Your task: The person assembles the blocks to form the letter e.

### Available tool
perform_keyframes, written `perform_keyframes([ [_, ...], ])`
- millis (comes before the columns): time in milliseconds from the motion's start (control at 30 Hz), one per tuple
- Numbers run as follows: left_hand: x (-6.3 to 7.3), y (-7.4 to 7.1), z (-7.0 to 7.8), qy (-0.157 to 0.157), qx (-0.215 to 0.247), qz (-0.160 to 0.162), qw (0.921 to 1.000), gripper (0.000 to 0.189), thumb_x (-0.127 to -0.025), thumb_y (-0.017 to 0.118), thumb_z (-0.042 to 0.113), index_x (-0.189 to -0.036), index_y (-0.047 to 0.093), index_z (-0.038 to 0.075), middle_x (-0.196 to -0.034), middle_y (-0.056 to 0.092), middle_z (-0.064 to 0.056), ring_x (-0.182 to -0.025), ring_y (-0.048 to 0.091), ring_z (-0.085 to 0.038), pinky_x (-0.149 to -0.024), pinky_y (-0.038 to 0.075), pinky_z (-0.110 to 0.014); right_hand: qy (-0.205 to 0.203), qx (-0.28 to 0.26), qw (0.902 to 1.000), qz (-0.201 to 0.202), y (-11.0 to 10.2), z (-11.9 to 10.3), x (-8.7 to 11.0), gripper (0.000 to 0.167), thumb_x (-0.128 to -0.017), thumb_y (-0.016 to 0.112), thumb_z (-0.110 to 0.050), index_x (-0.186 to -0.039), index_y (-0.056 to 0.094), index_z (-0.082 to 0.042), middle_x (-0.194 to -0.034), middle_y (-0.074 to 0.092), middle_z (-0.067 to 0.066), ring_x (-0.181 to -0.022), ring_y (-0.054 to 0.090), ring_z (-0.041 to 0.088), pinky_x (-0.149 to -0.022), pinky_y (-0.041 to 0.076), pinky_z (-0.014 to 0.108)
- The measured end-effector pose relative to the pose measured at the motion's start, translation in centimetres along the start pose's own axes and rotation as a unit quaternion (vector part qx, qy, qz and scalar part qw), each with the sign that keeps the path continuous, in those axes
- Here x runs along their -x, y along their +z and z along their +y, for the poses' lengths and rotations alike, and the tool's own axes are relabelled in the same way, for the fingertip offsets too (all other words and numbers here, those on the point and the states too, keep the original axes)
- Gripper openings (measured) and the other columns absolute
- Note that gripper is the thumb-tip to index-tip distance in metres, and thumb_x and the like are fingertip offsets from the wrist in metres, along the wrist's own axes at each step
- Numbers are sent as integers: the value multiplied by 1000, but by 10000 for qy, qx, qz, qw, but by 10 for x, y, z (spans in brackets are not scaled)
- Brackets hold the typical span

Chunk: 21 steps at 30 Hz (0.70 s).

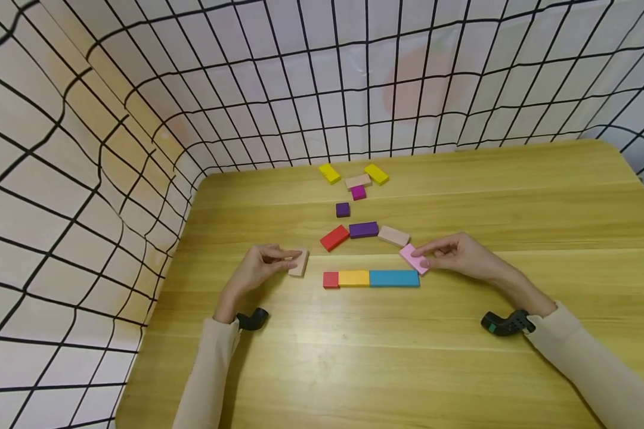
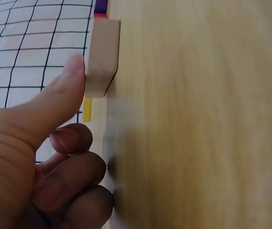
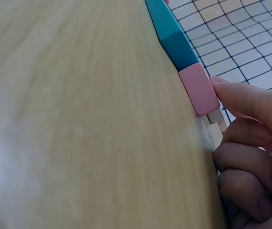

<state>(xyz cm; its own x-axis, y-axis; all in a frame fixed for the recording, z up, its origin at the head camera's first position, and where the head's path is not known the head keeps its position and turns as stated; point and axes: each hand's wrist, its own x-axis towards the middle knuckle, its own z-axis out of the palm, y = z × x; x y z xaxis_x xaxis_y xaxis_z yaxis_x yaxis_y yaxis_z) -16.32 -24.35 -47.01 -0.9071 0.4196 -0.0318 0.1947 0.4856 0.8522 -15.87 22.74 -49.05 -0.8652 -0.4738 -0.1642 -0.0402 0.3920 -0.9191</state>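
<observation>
My left hand (image 1: pixel 259 266) pinches a beige wooden block (image 1: pixel 299 263) at the left of the row, thumb and index finger on it; in the left wrist view the thumb lies against the block's end and the other fingers curl under. On the other side, my right hand (image 1: pixel 460 257) pinches a pink block (image 1: pixel 414 258), which slants between a second beige block (image 1: pixel 393 236) and the right end of a blue block (image 1: pixel 394 278). In the right wrist view, the thumb meets the pink block's upper edge, close to the blue one.
A yellow-orange block (image 1: pixel 353 278) and a small red block (image 1: pixel 330 280) continue the blue row. Above it lie a red block (image 1: pixel 334 238) and a purple block (image 1: pixel 363 230). Farther back are a purple cube (image 1: pixel 343 210), a magenta cube (image 1: pixel 358 192) and yellow blocks (image 1: pixel 376 174). Gridded cloth (image 1: pixel 322 77) borders the table.
</observation>
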Motion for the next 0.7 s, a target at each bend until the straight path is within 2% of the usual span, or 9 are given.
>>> perform_keyframes([
  [133,-1,1,2,12,-200,-33,9998,29,-88,80,8,-117,79,7,-79,67,-13,-67,34,-11,-57,30,-19,16,-1,10000,-16,1,0,0,27,-96,76,-21,-120,78,-8,-61,36,-8,-58,33,5,-51,31,25],
  [300,-2,8,9,189,-577,-51,9981,29,-87,83,13,-115,80,10,-83,71,-9,-65,36,-11,-56,33,-19,67,64,10000,4,1,0,-1,27,-97,75,-22,-120,78,-10,-64,38,-6,-60,35,7,-52,31,26],
  [433,-2,13,11,279,-610,-109,9977,26,-88,81,10,-114,79,7,-93,77,-11,-65,41,-11,-57,37,-18,65,75,10000,-12,1,0,-1,27,-97,75,-23,-120,78,-10,-64,38,-6,-60,35,7,-52,31,26],
  [700,0,17,13,301,-640,-196,9973,26,-89,80,7,-115,79,5,-89,76,-11,-65,41,-10,-58,37,-19,26,45,10000,1,1,0,-1,27,-97,75,-21,-120,78,-9,-62,36,-9,-60,34,5,-52,31,26],
])
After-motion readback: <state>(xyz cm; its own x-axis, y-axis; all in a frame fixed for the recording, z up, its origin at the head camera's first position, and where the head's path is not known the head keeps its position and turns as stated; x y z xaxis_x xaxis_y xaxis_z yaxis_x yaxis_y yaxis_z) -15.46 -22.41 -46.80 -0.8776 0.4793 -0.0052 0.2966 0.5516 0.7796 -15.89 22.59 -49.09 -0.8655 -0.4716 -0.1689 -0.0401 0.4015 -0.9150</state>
